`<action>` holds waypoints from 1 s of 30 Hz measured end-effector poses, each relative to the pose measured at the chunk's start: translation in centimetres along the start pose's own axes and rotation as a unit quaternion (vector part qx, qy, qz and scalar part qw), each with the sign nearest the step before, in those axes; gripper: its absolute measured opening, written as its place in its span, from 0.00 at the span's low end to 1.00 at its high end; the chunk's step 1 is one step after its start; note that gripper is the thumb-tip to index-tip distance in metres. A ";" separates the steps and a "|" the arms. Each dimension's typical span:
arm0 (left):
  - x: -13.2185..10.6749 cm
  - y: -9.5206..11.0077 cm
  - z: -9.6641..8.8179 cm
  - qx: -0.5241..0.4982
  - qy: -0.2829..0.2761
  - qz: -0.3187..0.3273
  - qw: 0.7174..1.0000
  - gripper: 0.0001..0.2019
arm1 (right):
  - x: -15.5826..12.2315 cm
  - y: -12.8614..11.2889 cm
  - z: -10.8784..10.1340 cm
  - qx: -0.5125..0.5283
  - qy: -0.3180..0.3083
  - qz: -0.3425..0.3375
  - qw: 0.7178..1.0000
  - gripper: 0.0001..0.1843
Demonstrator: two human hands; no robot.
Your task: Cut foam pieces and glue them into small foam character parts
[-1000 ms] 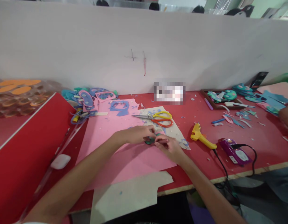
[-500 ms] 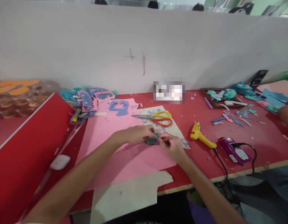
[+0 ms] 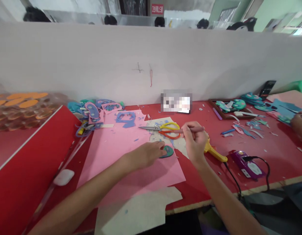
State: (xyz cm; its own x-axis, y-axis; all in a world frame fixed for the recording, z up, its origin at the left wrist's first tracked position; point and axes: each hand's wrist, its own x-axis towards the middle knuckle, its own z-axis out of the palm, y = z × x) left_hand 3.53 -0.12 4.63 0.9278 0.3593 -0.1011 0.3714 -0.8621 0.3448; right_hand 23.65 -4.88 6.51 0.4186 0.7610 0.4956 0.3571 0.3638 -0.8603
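My left hand [image 3: 152, 153] lies low over a pink sheet [image 3: 112, 173], its bent fingertips on the edge of a small rounded green piece [image 3: 169, 151]. Part of that piece is hidden under the fingers. My right hand [image 3: 196, 145] is raised to the right, apart from the piece, closed around a slim pinkish pen-like stick [image 3: 198, 129]. What kind of tool it is I cannot make out. Scissors [image 3: 154, 128] with one yellow and one red handle lie just beyond my hands. Behind my right hand a yellow glue gun [image 3: 216, 152] is partly hidden.
A purple power box [image 3: 246, 164] with black cords sits near the right front edge. A brown tray [image 3: 212, 106] of cut pieces stands at the back right. Another person's hand [image 3: 300, 125] is at the far right. A slanted red panel [image 3: 36, 166] borders the left side.
My right hand has moved away from the green piece, up and to the right, with the stick in it. My left hand stays at the piece. The view has tilted up slightly.
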 end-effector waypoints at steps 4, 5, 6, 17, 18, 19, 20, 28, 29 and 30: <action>0.3 3.8 1.7 0.180 -0.023 -0.050 0.982 0.14 | 2.3 1.2 2.6 0.012 -0.058 -0.029 0.998 0.17; 0.4 4.7 2.1 0.215 -0.012 -0.075 0.974 0.14 | 2.4 1.9 3.1 0.010 -0.070 -0.031 0.997 0.17; 0.5 5.5 2.6 0.241 0.000 -0.089 0.967 0.14 | 2.3 2.6 3.5 0.009 -0.079 -0.029 0.996 0.16; 1.0 6.8 5.4 0.328 0.076 -0.121 0.934 0.16 | 0.1 5.9 4.2 0.019 -0.223 0.011 0.974 0.06; 1.0 6.9 5.3 0.329 0.075 -0.120 0.934 0.16 | 0.1 5.7 4.2 0.016 -0.226 0.007 0.974 0.06; 1.0 6.9 5.2 0.328 0.072 -0.119 0.934 0.15 | 0.0 5.5 4.2 0.013 -0.229 0.005 0.973 0.06; 1.1 7.0 5.2 0.327 0.068 -0.119 0.935 0.15 | 0.0 5.3 4.2 0.011 -0.232 0.004 0.973 0.05; 1.1 7.2 5.4 0.340 0.070 -0.110 0.931 0.17 | -0.2 5.2 4.1 0.018 -0.244 0.003 0.970 0.04; 1.1 7.1 5.4 0.339 0.068 -0.111 0.932 0.16 | -0.2 5.2 4.1 0.020 -0.243 0.002 0.970 0.04; 1.2 7.1 5.3 0.335 0.063 -0.112 0.933 0.16 | -0.3 5.2 4.1 0.019 -0.243 0.001 0.970 0.04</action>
State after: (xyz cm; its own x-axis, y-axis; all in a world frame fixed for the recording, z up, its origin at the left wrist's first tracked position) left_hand 7.43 -7.73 2.02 0.8285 0.5595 0.0253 0.5339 -0.7754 -0.3371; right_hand 21.95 -0.98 1.43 -0.0274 0.9219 0.3866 0.3218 0.3743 -0.8697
